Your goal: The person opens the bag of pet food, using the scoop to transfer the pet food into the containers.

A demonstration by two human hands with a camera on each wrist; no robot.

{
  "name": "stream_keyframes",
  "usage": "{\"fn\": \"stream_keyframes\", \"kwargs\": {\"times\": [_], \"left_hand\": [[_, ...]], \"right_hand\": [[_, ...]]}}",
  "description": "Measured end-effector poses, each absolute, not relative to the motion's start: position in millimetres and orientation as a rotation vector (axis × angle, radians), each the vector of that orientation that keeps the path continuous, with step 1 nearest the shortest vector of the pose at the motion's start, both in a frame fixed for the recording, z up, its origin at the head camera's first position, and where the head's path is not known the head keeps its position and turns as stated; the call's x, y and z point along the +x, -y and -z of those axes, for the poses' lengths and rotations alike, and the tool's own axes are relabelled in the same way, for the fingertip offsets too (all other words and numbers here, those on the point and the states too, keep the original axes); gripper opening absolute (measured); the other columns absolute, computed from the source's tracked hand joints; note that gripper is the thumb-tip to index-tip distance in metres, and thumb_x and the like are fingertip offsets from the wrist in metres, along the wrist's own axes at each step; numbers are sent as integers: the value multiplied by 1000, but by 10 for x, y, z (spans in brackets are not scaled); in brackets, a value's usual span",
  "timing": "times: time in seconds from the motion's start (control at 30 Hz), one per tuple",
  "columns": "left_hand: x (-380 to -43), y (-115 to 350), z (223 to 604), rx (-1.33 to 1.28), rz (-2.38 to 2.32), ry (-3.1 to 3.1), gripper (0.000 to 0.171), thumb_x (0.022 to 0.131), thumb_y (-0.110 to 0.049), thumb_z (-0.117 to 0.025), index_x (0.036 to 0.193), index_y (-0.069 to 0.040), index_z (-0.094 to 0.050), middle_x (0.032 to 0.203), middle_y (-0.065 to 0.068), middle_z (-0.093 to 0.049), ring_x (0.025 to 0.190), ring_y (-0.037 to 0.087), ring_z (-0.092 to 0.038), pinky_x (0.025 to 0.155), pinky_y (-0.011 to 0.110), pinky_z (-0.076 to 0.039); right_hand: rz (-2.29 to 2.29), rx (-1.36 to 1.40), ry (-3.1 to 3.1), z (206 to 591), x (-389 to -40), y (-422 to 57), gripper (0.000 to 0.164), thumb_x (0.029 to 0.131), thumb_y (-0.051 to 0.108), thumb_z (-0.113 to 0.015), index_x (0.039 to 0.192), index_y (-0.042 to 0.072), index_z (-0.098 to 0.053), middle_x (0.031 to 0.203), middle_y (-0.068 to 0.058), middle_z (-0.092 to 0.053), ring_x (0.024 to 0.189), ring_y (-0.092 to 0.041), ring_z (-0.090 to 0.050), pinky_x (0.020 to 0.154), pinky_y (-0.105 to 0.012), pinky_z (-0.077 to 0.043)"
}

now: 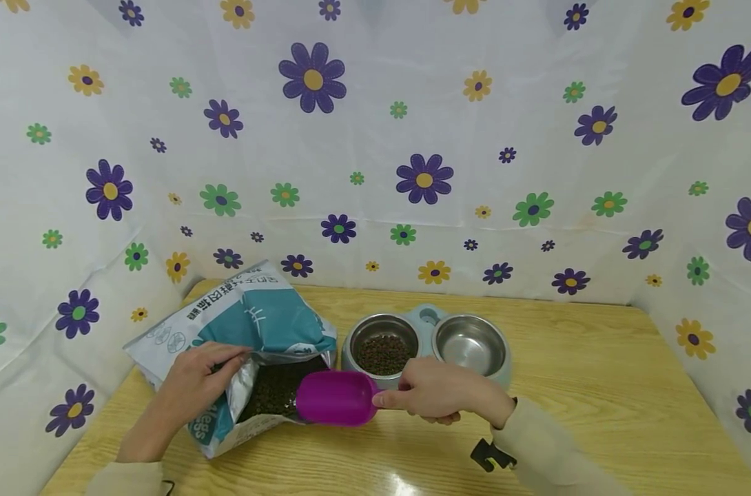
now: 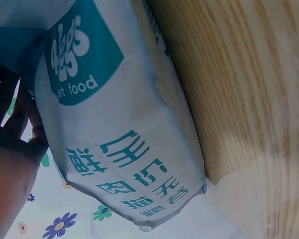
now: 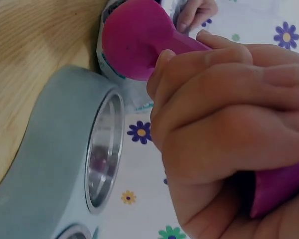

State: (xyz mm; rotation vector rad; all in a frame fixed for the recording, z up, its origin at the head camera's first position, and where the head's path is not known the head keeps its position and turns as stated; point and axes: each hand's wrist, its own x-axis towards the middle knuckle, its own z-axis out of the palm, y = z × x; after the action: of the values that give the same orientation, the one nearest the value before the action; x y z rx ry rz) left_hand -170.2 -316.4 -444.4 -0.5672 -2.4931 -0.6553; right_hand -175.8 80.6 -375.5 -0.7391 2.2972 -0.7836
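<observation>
A magenta scoop (image 1: 336, 398) lies level at the mouth of the pet food bag (image 1: 289, 306), its front edge over the dark kibble (image 1: 276, 389) inside. My right hand (image 1: 434, 389) grips its handle, fingers curled round it in the right wrist view. The scoop's bowl shows no kibble in the head view. My left hand (image 1: 198, 379) pinches the upper rim of the bag's opening and keeps it spread. The bag, white and teal, lies on its side. Right of it, a double pet bowl (image 1: 426, 315) has kibble in its left steel dish (image 1: 384, 348); the right dish (image 1: 470, 348) is bare.
A wooden table (image 1: 599, 386) carries everything. White flowered cloth (image 1: 375, 138) walls the back and both sides. The double bowl stands close behind my right hand. A black buckle (image 1: 492, 455) hangs near the right wrist.
</observation>
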Motion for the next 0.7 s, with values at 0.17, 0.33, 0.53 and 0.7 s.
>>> {"fn": "stream_keyframes", "kwargs": {"times": [0.17, 0.33, 0.53, 0.7], "left_hand": [[-1712, 3156, 4438, -578, 660, 2477, 26, 85, 2, -77, 107, -12, -82, 101, 0, -80, 93, 16, -72, 85, 5, -45], [-1711, 3148, 4436, -580, 667, 2475, 26, 85, 2, -77, 107, -12, -82, 101, 0, -80, 93, 16, -72, 85, 4, -45], [-1717, 3158, 4436, -571, 673, 2485, 25, 86, 1, -76, 107, -11, -81, 101, 1, -80, 94, 14, -72, 85, 4, -44], [-1714, 3160, 4442, -574, 675, 2488, 25, 86, 1, -76, 108, -11, -81, 101, 1, -80, 94, 13, -71, 85, 4, -44]], "right_hand": [[773, -717, -2278, 3782, -1769, -653, 61, 100, 51, -61, 50, 21, -43, 41, 7, -35, 31, -8, -33, 38, -22, -31], [743, -659, -2273, 3734, -1787, -514, 62, 100, 51, -61, 49, 19, -44, 40, 5, -37, 32, -9, -34, 38, -23, -33], [699, -567, -2274, 3716, -1819, -335, 63, 100, 52, -61, 50, 17, -47, 42, 3, -42, 34, -11, -36, 37, -24, -34], [719, -525, -2257, 3767, -1840, -207, 64, 100, 54, -60, 50, 15, -49, 43, 2, -44, 36, -11, -37, 37, -24, -34]]}}
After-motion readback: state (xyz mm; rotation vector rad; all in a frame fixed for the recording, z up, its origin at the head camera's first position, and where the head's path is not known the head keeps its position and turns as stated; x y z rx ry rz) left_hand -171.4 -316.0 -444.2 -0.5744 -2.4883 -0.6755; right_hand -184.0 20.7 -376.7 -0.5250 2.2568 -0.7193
